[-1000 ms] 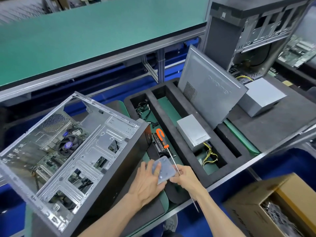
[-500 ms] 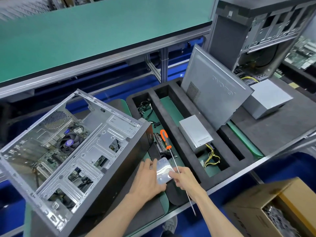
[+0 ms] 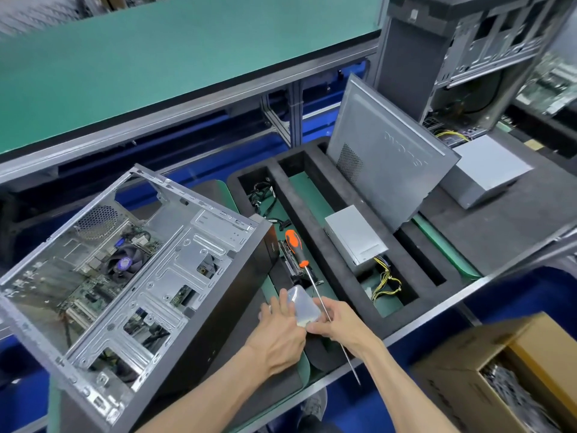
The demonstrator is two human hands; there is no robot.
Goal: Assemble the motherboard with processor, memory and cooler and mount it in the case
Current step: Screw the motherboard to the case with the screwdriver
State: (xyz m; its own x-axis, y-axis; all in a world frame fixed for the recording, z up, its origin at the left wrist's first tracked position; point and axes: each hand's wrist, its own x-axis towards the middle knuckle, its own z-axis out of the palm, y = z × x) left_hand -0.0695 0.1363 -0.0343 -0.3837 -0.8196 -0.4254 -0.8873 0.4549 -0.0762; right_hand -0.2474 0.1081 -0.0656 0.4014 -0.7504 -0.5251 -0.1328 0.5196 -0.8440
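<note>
Together, both hands hold a small translucent plastic box with rounded corners, just in front of the black foam tray. The left hand curls around the box's near-left side; the right hand pinches its near corner, and the thin steel shaft of an orange-and-black-handled screwdriver passes by that hand, though whether its fingers clasp the shaft is hard to judge. The handle lies over the tray's left slot. Left of the tray stands the open grey sheet-metal computer case, tilted, with the green motherboard and its round black cooler fan mounted inside. In the tray's middle slot sits a boxy silver power supply with yellow wires; a flat grey side panel leans behind it. The desk beneath has a dark matte surface.
</note>
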